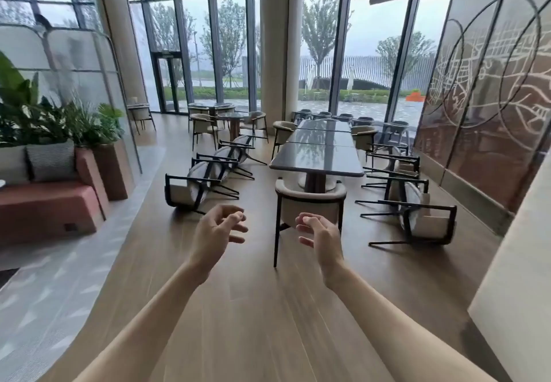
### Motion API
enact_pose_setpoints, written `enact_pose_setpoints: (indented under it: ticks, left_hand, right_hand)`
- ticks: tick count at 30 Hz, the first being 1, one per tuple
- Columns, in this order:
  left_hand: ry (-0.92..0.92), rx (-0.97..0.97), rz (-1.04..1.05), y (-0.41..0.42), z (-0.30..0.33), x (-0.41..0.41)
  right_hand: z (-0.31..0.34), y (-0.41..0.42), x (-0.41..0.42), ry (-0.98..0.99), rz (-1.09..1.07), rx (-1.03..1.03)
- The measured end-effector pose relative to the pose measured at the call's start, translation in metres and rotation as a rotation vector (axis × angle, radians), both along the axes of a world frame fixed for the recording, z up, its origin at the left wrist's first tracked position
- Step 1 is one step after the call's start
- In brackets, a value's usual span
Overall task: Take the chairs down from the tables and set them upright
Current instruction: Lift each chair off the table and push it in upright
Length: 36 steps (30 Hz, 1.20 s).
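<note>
The wooden floor [253,307] carried a long dark surface [319,155] on a pedestal. One upright chair [310,203] stood at its near end. Tipped chairs lay on the floor along both sides: left row [208,173], right row [411,200].

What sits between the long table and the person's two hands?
In the head view, one upright chair stands at the near end of the long table, just beyond the left hand and right hand.

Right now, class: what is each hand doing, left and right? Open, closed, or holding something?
Left hand: open, fingers loosely curled, holding nothing.
Right hand: open, fingers loosely curled, holding nothing, in front of the upright chair.
</note>
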<state>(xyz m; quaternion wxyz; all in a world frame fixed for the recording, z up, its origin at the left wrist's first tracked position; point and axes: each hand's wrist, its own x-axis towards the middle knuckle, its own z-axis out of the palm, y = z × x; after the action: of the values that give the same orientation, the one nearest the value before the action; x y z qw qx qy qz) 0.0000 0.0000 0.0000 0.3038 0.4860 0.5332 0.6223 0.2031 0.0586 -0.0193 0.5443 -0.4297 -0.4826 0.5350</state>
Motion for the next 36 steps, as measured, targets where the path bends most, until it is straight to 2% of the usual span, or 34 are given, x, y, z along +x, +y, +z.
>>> enact_pose_setpoints:
  ticks: [6,13,17,22,28,32,36]
  left_hand:
    - [0.012,-0.030,0.078,0.078,0.006,-0.042]
    - [-0.036,-0.100,0.049,0.183,-0.025,-0.077]
    - [-0.037,-0.131,-0.019,0.272,-0.033,-0.102]
    - [-0.027,-0.134,-0.118,0.409,-0.022,-0.104]
    - [-0.070,-0.062,-0.370,0.567,0.004,-0.037]
    - [-0.112,-0.028,-0.513,0.650,0.007,0.048]
    - [-0.072,-0.014,-0.639,0.714,-0.005,0.134]
  right_hand:
    - [-0.005,0.092,-0.030,0.002,0.006,-0.063]
    - [-0.017,0.196,-0.070,-0.053,0.062,-0.035]
    - [-0.018,0.272,-0.089,-0.078,0.037,0.003]
    - [0.006,0.374,-0.081,-0.102,-0.104,0.007]
    - [0.035,0.476,-0.015,-0.059,-0.369,0.058]
    - [0.035,0.522,0.057,-0.127,-0.501,0.136]
    - [0.021,0.562,0.128,-0.230,-0.592,0.158]
